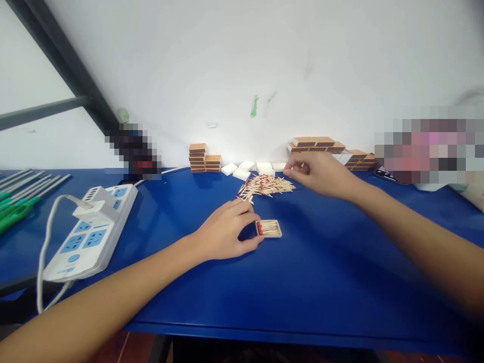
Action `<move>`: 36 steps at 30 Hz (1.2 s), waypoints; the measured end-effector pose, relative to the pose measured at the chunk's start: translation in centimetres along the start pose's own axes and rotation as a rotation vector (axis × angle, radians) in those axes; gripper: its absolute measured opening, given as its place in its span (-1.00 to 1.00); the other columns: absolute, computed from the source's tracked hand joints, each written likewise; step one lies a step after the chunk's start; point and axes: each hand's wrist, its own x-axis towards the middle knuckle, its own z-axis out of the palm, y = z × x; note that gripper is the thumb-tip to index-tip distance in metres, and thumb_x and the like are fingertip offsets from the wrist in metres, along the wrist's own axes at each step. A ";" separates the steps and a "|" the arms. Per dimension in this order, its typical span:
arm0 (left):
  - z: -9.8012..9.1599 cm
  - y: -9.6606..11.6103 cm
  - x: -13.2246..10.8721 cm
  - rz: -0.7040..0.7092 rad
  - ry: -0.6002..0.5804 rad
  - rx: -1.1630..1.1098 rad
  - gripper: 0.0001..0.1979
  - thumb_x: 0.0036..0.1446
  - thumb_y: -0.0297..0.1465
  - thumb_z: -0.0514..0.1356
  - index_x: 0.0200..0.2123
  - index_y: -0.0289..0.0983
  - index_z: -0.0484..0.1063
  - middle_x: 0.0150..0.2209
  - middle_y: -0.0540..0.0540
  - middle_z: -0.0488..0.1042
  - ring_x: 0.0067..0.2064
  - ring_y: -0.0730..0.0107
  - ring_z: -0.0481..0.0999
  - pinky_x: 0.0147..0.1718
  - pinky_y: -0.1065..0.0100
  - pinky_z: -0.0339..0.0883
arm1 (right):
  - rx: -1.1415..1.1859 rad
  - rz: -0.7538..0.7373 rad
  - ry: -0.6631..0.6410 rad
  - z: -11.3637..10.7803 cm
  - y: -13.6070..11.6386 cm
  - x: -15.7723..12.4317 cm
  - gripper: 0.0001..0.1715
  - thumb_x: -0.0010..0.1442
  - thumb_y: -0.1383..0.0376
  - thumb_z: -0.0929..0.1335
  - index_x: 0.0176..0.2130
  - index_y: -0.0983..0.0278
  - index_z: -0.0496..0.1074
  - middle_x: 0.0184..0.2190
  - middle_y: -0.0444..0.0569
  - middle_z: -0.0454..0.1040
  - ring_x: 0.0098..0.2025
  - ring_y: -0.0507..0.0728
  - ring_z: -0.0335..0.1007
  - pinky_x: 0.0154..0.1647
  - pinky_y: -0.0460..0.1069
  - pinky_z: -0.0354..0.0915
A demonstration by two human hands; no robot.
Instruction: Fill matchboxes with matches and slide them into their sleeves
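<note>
My left hand (pixel 230 229) holds the left end of a small matchbox tray (pixel 270 235) between thumb and fingers. Red-headed matches lie side by side in the tray, heads toward my left hand. Beyond it spreads a loose pile of matches (pixel 269 185). My right hand (pixel 317 174) is at the right of the pile, thumb and fingers pinched together. Whatever is between those fingertips is too small to make out. Several white matchbox trays (pixel 241 174) lie behind the pile near the wall.
Brown matchboxes stand in a small stack (pixel 197 159) at the back left and a larger stack (pixel 313 142) at the back right. A white power strip (pixel 123 222) with a plugged-in charger and cable sits left. Green-handled metal tools (pixel 18 206) lie at the far left.
</note>
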 end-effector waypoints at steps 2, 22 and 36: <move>0.0 0.0 -0.1 -0.001 0.004 0.000 -0.72 0.31 -0.23 0.29 -0.03 -0.28 0.58 -0.14 -0.16 0.54 -0.11 0.17 0.51 -0.03 0.13 0.43 | -0.087 0.045 0.020 -1.7 0.5 1.7 -0.80 0.33 0.20 0.40 -0.30 0.23 0.58 -0.38 0.00 0.57 -0.38 0.12 0.38 -0.31 0.05 0.18; 0.1 -0.2 0.1 -0.009 -0.006 0.001 -0.68 0.32 -0.16 0.29 -0.03 -0.27 0.59 -0.16 -0.15 0.53 -0.12 0.18 0.49 -0.04 0.11 0.43 | -0.357 0.973 -0.143 -8.3 13.7 2.6 -0.48 0.39 0.16 0.40 -0.36 0.58 0.64 -0.27 0.43 0.59 -0.30 0.15 0.41 -0.27 0.12 0.17; 0.1 -0.2 0.1 -0.008 0.011 0.004 -0.68 0.30 -0.20 0.31 -0.02 -0.29 0.58 -0.15 -0.15 0.53 -0.11 0.17 0.50 -0.04 0.11 0.42 | -0.374 0.754 0.034 -7.1 13.4 2.1 -0.37 0.26 0.16 0.49 -0.71 0.41 0.46 -0.60 0.30 0.49 -0.54 0.08 0.26 -0.42 0.12 0.13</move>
